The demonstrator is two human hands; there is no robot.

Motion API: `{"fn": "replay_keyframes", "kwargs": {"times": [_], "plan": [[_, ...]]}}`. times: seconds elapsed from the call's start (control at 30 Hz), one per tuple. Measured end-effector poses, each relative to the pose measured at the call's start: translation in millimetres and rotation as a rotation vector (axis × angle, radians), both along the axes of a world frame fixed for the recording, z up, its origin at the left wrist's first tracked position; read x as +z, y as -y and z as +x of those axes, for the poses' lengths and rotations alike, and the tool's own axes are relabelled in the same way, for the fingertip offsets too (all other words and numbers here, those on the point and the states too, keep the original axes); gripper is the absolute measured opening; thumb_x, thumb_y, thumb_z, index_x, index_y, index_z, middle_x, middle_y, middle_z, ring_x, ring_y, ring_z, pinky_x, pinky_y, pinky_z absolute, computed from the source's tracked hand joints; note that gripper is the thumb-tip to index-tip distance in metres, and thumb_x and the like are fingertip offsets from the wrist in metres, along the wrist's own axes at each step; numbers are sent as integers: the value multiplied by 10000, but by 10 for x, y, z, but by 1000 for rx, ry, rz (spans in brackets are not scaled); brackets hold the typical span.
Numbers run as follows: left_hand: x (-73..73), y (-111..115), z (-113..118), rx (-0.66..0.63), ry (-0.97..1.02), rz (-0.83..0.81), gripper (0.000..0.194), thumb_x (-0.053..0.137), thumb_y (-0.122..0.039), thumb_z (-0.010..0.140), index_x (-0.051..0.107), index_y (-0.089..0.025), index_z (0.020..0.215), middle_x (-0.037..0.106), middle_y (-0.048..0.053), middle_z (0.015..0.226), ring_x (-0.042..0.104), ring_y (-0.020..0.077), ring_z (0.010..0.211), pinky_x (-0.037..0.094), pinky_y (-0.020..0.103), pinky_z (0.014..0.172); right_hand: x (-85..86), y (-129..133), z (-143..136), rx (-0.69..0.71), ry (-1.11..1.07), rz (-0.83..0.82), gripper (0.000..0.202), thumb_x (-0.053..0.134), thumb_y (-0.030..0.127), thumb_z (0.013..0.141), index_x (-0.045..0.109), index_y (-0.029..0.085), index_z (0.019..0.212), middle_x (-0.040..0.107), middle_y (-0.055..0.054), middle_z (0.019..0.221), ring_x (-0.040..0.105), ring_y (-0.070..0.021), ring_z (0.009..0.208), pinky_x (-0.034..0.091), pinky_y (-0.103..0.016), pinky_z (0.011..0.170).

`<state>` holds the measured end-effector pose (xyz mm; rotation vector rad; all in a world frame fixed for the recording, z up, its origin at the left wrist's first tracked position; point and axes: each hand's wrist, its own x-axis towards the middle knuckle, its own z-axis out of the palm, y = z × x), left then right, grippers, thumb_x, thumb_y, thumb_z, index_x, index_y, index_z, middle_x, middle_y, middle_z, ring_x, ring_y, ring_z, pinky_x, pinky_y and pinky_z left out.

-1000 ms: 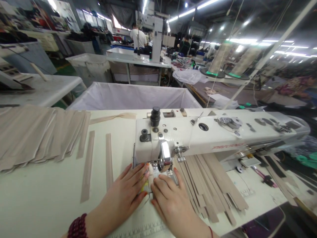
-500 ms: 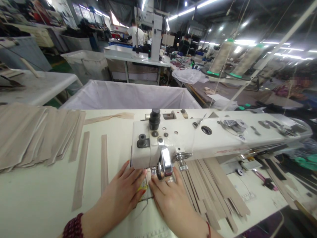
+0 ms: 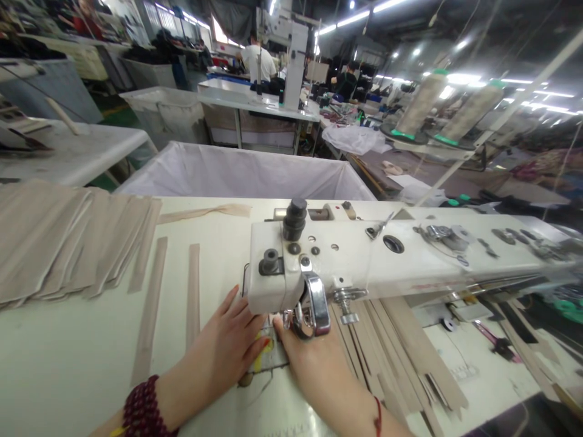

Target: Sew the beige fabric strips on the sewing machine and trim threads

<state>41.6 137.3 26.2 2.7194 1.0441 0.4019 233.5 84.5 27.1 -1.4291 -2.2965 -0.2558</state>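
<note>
A white sewing machine (image 3: 314, 255) spans the table from the right, its chrome lever hanging over the stitching area. My left hand (image 3: 223, 349) lies palm down left of the needle area, fingers stretched and apart, some tips tucked behind the machine head. Its thumb rests by a metal plate (image 3: 276, 358) with yellow marks. On the other side, my right hand (image 3: 314, 361) reaches in under the lever, thumb toward the needle area. The machine hides its other fingers, and I cannot make out any cloth beneath them.
Beige fabric pieces (image 3: 68, 243) lie fanned at the left, near two narrow strips (image 3: 150, 303). Longer beige strips (image 3: 392, 346) lie right of my right hand. Beyond the table stands a pale-lined bin (image 3: 246, 173). Thread cones (image 3: 421, 103) stand at the upper right; people work farther back.
My right hand has slid farther forward beneath the machine head, so its fingers are now hidden. My left hand stays almost in place. The whole view has shifted slightly.
</note>
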Motion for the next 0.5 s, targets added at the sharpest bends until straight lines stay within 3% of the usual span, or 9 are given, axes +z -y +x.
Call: {"fn": "replay_keyframes", "kwargs": {"times": [0.17,0.37,0.5], "plan": [[15,-6,15,-11,35,79,144,537,-239,863,672,-210,907,699,113,1138,584,367,1173,349,669,1080,49,-42,-43,-10,-9,-18,271,485,117,913,624,183,1136,707,-114,1020,639,-244,929,485,-408,864],[103,-91,-42,-35,51,17,249,489,-174,859,674,-221,1019,714,79,1086,625,317,1098,376,630,1078,22,13,-56,-52,16,-69,313,553,86,864,607,183,1157,693,-114,1072,624,-268,991,453,-423,897],[155,-329,-39,-14,146,78,383,388,-97,877,631,-233,1140,693,29,1126,636,264,1052,371,603,1081,261,240,90,9,-93,-158,376,517,107,879,578,213,1234,691,-67,1031,623,-257,936,463,-444,866]]}}
